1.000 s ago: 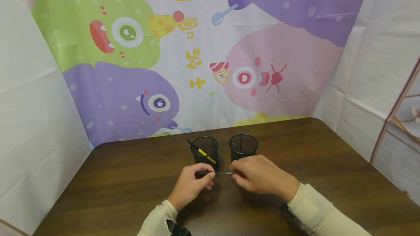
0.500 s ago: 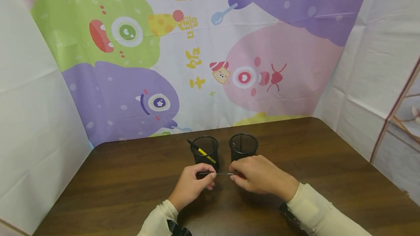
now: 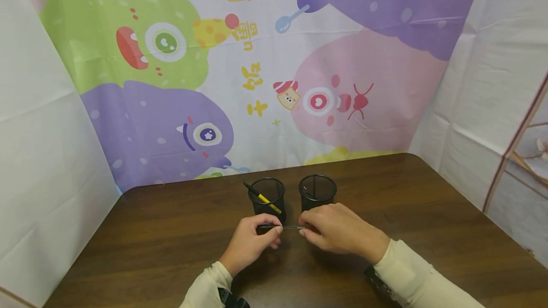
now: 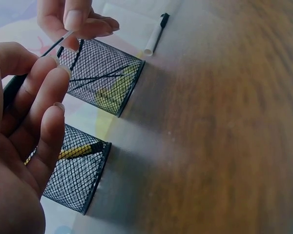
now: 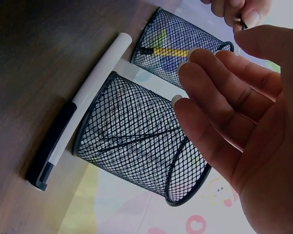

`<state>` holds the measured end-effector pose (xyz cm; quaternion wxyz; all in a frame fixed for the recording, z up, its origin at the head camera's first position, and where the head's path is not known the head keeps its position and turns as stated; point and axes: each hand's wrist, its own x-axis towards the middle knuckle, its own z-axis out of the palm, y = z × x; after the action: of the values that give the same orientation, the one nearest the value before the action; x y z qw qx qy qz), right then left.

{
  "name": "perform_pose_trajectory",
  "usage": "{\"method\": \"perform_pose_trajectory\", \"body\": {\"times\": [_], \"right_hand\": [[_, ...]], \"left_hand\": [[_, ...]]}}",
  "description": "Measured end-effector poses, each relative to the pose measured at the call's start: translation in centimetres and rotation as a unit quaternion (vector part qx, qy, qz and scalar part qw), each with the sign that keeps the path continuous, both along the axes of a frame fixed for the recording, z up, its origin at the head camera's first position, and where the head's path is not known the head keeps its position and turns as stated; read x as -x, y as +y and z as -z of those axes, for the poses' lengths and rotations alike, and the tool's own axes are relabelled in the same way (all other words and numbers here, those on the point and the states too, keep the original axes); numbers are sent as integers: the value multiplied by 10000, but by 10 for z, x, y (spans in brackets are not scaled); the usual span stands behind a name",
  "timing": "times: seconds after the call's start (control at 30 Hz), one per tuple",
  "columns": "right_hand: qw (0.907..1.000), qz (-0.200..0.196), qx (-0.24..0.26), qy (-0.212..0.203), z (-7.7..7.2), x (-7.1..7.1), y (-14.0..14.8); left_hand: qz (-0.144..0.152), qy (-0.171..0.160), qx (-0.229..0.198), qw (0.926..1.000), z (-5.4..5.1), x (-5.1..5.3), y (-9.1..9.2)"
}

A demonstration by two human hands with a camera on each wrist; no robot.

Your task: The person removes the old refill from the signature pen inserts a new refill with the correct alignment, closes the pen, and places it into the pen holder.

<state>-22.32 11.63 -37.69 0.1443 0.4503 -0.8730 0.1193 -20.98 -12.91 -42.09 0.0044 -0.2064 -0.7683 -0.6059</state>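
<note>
My left hand point(image 3: 249, 239) pinches the black barrel part of a pen point(image 4: 13, 89) between thumb and fingers. A thin pen refill point(image 3: 292, 227) sticks out of it to the right, with a dark shaft and a pale end. My right hand point(image 3: 342, 228) pinches the refill's far end, which its fingertips mostly hide in the head view. Both hands hover in front of two black mesh cups. On the table, against the base of the right mesh cup point(image 5: 136, 141), lies a white pen barrel with a black clip point(image 5: 90, 87).
The left mesh cup point(image 3: 274, 208) holds a yellow and black pen point(image 3: 264, 198) leaning on its rim. Thin dark sticks point(image 5: 136, 140) show inside the right cup. Behind the brown table point(image 3: 150, 236) hangs a printed cloth point(image 3: 265, 141), and white cloth walls flank both sides.
My right fingertips have shifted slightly left, toward my left hand, and my left fingertips a touch right. Slightly less of the refill shows between them. The cups have not moved.
</note>
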Motion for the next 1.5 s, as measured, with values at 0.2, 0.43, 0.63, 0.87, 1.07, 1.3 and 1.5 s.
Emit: {"method": "perform_pose_trajectory", "body": {"times": [0.2,0.43,0.63,0.87,1.07,1.3,1.5], "right_hand": [[10000,-7,-7,-2,0,0,0],[10000,-30,-5,-11,0,1,0],[10000,-34,-8,-34,-1,1,-1],[10000,-27,-13,70,-1,1,-2],[10000,-61,-21,73,0,0,-1],[9999,-68,15,72,0,0,-1],[9999,-83,24,120,1,0,-1]], "left_hand": [[-20,8,127,9999,-8,-4,3],[54,-9,26,10000,1,0,0],[62,45,185,9998,-21,-12,4],[72,106,242,9996,-27,-16,5],[29,72,252,9997,-27,-17,6],[40,95,257,9996,-27,-18,5],[58,96,231,9997,-26,-17,5]]}}
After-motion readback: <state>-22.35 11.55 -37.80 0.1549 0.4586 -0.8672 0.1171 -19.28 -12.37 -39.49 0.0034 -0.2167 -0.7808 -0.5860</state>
